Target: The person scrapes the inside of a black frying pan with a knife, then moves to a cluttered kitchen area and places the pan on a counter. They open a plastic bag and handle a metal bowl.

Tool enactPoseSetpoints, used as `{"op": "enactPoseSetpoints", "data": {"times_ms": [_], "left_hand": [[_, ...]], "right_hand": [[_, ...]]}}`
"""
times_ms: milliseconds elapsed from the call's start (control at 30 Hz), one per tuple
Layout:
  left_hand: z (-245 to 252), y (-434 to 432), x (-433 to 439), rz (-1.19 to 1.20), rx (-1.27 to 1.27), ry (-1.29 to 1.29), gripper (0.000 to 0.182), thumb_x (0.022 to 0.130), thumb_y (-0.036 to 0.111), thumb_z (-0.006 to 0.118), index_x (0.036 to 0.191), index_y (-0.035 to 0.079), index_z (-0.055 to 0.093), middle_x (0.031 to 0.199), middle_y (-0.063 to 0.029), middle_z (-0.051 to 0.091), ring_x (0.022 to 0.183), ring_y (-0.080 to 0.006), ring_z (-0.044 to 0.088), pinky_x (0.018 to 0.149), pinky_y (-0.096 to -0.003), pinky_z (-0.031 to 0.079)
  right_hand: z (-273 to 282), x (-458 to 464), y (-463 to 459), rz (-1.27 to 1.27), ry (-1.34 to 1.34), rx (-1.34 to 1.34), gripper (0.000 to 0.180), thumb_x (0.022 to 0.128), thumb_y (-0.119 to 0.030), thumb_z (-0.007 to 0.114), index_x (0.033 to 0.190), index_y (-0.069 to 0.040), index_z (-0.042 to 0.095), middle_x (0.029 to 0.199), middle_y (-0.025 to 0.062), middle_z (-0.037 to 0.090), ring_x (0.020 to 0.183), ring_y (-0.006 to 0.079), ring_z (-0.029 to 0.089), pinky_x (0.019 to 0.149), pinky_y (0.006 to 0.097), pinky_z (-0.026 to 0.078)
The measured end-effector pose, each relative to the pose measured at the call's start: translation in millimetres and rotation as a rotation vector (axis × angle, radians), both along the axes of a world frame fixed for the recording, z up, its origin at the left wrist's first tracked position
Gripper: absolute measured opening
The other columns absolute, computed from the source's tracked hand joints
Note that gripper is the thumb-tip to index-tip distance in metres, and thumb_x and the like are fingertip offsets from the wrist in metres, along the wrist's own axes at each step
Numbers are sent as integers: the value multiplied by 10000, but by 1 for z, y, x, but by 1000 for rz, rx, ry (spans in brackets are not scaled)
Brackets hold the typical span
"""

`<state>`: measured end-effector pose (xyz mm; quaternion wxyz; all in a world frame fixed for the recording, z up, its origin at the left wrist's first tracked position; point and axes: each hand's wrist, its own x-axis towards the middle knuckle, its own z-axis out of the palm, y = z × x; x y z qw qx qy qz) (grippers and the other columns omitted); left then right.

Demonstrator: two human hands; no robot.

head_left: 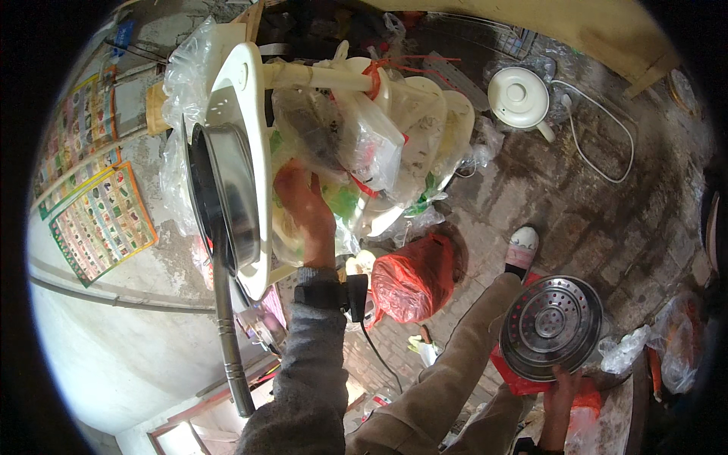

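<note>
My left hand [305, 207] reaches into a white plastic shelf rack [259, 170], among clear plastic bags [369, 142] with green and pale contents. Its fingertips are partly hidden, so I cannot tell whether they hold anything. Down at the right, my right hand [560, 392] grips the rim of a round perforated steel steamer tray [550, 324]. Beneath that tray a red plastic thing [512, 369] shows, mostly covered. On the rack's top level sit a steel pot [238, 193] and a dark frying pan [199, 165] whose long metal handle [230, 341] sticks out.
A full red plastic bag [412, 278] stands on the brick floor near the rack. Farther off are a lidded cream electric pot [517, 98] and a white power cord [630, 142]. More plastic bags [674, 341] lie at the right. Picture charts [105, 222] hang on the wall.
</note>
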<state>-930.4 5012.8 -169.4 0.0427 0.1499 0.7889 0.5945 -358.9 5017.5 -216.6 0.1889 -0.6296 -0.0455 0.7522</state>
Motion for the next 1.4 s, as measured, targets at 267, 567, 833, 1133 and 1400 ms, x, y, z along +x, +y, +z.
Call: {"op": "enactPoseSetpoints", "data": {"times_ms": [267,567,833,1133,1400], "left_hand": [[-12,48,6,-142,-708,450,942,727,292,823,1388,-111,286,1341,-285,380,1248,-388,413,1091,-449,297],[-13,20,0,-71,-833,618,627,765,176,773,1219,-48,402,1159,-230,545,1066,-345,567,931,-408,443],[-13,-10,-22,149,-378,234,592,742,59,682,1247,-61,396,1146,-147,541,982,-226,554,858,-344,477],[18,-30,-40,41,-194,49,477,885,133,641,1299,25,429,1228,-102,574,1070,-231,588,889,-349,506],[6,3,-5,-167,-573,369,487,883,119,666,1294,-38,457,1219,-107,564,1011,-184,555,817,-311,488]], "right_hand": [[0,4,-12,-3,-11,-32,660,767,-13,665,1369,-17,393,1277,118,535,1135,248,549,984,408,456],[-2,4,-25,-56,-11,-104,733,776,-3,638,1432,-22,312,1357,142,465,1229,269,486,1044,436,410],[-17,12,-49,-85,49,-69,702,777,-27,658,1409,-12,352,1341,134,486,1227,258,493,1045,430,404],[-43,18,-76,-155,86,-109,734,762,-95,754,1400,-46,393,1310,92,523,1200,233,512,1025,407,409],[-49,24,-84,-168,-12,-199,702,791,-42,720,1407,-52,385,1320,85,511,1233,231,482,1047,418,392]]}}
